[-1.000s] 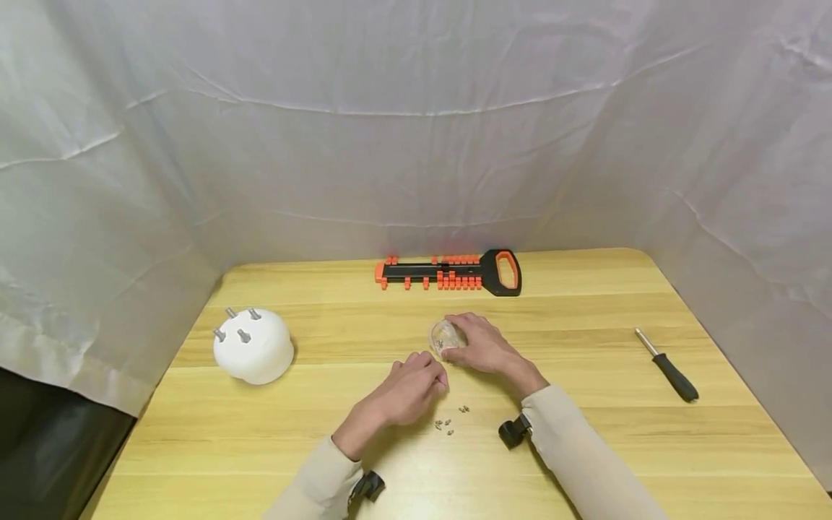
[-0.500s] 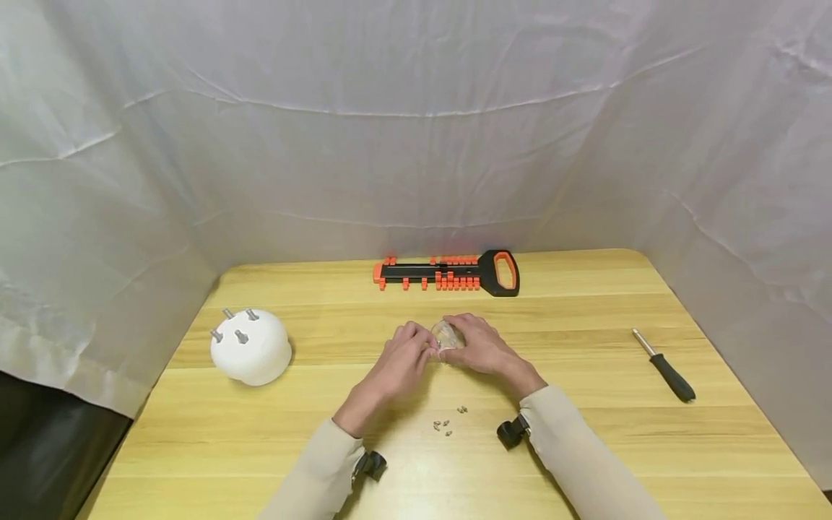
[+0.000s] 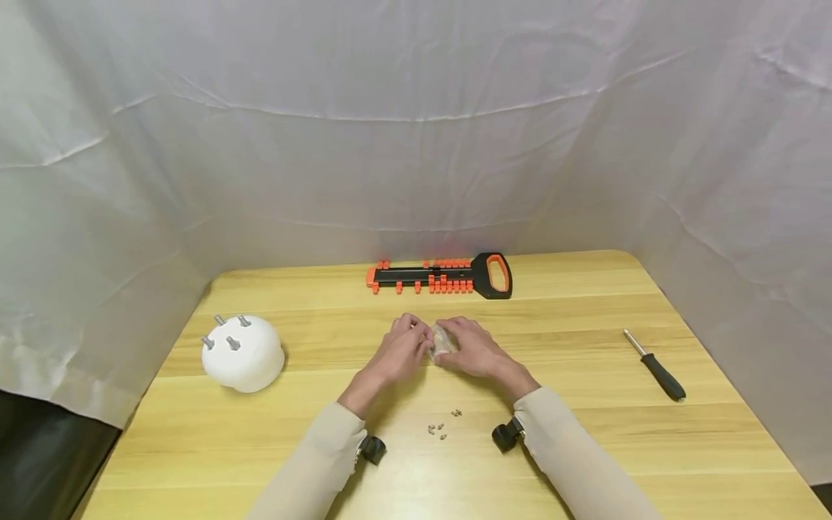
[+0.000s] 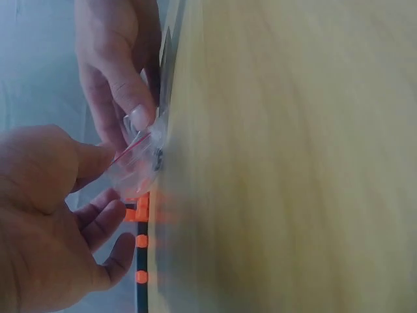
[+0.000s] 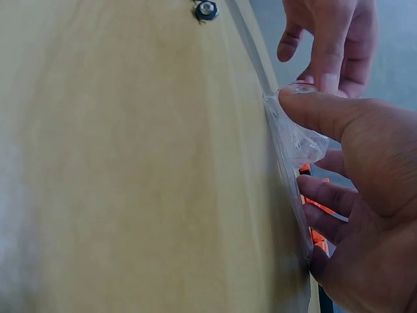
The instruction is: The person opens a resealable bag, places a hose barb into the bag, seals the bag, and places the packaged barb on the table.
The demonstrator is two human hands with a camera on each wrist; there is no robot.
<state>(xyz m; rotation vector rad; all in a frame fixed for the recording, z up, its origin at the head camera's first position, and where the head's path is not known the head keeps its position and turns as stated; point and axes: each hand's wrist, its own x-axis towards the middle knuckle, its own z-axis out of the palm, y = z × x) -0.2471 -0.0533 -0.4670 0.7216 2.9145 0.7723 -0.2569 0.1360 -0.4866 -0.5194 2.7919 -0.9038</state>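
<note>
A small clear zip bag [image 3: 442, 345] with a red seal line lies on the table between both hands. Small dark metal pieces show inside it in the left wrist view. My left hand [image 3: 399, 352] pinches the bag's edge near the red line [image 4: 133, 149], thumb against finger. From the other side my right hand [image 3: 476, 352] holds the bag, its thumb on the clear plastic [image 5: 303, 140]. Closer to me, several small metal fasteners [image 3: 436, 429] lie loose on the wood; one [image 5: 206, 10] in the right wrist view looks like a nut.
At the back lies a black rail holder with orange clips [image 3: 422, 275] and a loop handle. A white rounded object with several metal studs [image 3: 245, 365] stands at left. A black-handled driver [image 3: 661, 377] lies at right. Grey cloth [image 3: 416, 159] walls the table [image 3: 552, 303].
My left hand has moved up and right from the tabletop to the bag and now pinches its edge. The right hand stays at the bag. The view has shifted slightly.
</note>
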